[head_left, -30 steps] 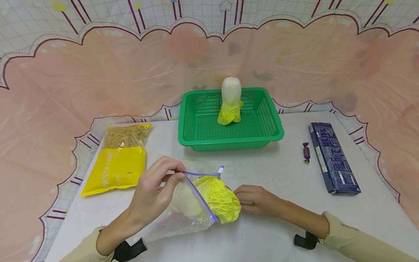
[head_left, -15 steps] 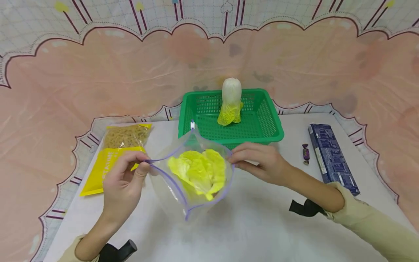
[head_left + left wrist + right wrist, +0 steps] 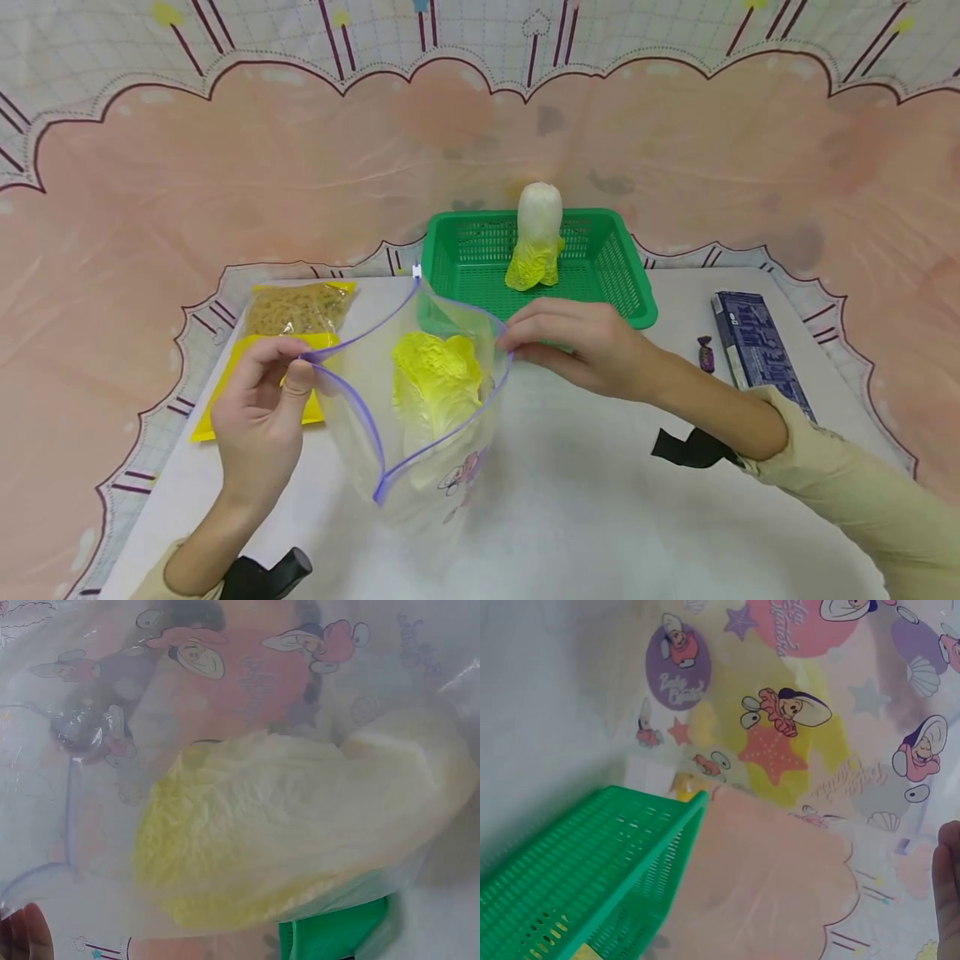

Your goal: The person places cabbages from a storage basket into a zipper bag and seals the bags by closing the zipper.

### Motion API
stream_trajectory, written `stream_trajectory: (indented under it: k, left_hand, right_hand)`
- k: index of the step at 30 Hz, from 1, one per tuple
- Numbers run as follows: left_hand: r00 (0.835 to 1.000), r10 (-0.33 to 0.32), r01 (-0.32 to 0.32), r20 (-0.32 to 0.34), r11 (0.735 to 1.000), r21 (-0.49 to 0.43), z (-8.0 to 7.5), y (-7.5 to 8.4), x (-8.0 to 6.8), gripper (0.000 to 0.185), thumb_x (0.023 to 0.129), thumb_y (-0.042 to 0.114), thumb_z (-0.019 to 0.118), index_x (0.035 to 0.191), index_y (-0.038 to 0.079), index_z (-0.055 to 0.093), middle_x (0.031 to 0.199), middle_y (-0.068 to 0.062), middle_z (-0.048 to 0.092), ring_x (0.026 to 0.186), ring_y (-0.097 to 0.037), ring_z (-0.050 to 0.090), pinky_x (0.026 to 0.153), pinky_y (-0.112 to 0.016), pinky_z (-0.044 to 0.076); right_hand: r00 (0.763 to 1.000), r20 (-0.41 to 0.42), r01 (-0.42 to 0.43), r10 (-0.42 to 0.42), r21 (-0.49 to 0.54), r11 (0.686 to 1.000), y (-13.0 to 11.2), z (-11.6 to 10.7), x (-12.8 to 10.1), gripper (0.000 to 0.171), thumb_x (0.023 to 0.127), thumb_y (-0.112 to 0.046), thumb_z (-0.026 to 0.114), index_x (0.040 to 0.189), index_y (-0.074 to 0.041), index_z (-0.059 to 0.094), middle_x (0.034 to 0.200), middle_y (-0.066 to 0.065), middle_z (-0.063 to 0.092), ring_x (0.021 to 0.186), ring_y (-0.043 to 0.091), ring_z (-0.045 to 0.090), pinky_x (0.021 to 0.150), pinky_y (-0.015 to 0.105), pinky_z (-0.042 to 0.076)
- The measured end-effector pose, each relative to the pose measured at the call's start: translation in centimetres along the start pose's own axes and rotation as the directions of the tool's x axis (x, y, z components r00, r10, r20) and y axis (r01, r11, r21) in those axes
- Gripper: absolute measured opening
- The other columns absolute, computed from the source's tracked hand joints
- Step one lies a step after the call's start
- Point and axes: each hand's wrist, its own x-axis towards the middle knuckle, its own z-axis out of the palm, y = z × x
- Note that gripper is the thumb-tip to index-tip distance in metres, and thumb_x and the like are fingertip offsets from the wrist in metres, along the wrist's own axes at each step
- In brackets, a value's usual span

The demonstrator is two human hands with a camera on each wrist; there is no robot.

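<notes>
Cabbage (image 3: 435, 383) is seen inside a clear zip bag (image 3: 420, 450), which is held upright and open just in front of the green basket (image 3: 637, 292). One side of the bag's purple rim is pinched by the left hand (image 3: 258, 417), thumb against curled fingers (image 3: 258, 358); the opposite rim is pinched by the right hand (image 3: 585, 346). A second cabbage (image 3: 536, 237) stands inside the basket. A pasta packet (image 3: 288, 321) lies left of the basket; a wrapped candy (image 3: 705, 354) and blue box (image 3: 757, 342) lie right of it.
</notes>
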Motion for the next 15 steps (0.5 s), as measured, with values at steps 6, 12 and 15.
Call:
stream_trajectory:
  k: [6, 12, 15]
  left_hand:
    - [0.999, 0.016, -0.017, -0.038, 1.0, -0.014, 0.0, 0.03, 0.11, 0.016, 0.087, -0.009, 0.062, 0.103, -0.012, 0.061, 0.096, -0.003, 0.063, 0.076, -0.007, 0.064, 0.079, -0.014, 0.055]
    - [0.998, 0.024, -0.025, -0.056, 1.0, -0.017, -0.06, 0.08, 0.19, 0.016, 0.087, -0.011, 0.061, 0.102, -0.014, 0.061, 0.097, -0.004, 0.064, 0.084, -0.009, 0.063, 0.08, -0.014, 0.053]
    - [0.998, 0.025, -0.026, -0.059, 1.0, -0.012, -0.06, 0.1, 0.2, 0.015, 0.087, -0.011, 0.061, 0.102, -0.014, 0.061, 0.097, -0.003, 0.065, 0.086, -0.009, 0.063, 0.081, -0.015, 0.053]
  right_hand:
    - [0.999, 0.022, -0.039, 0.039, 0.002, 0.999, -0.06, 0.0, -0.32, 0.02, 0.096, -0.018, 0.058, 0.103, -0.001, 0.067, 0.099, 0.009, 0.071, 0.094, 0.017, 0.067, 0.089, 0.018, 0.054]
    - [0.996, 0.042, -0.079, 0.079, -0.006, 0.997, -0.17, -0.02, -0.51, 0.019, 0.096, -0.017, 0.058, 0.103, -0.002, 0.067, 0.1, 0.008, 0.071, 0.096, 0.015, 0.066, 0.09, 0.017, 0.053]
    - [0.996, 0.044, -0.079, 0.08, -0.008, 0.997, -0.08, 0.02, -0.59, 0.015, 0.095, -0.014, 0.061, 0.104, -0.003, 0.067, 0.1, 0.008, 0.071, 0.096, 0.015, 0.066, 0.09, 0.018, 0.053]
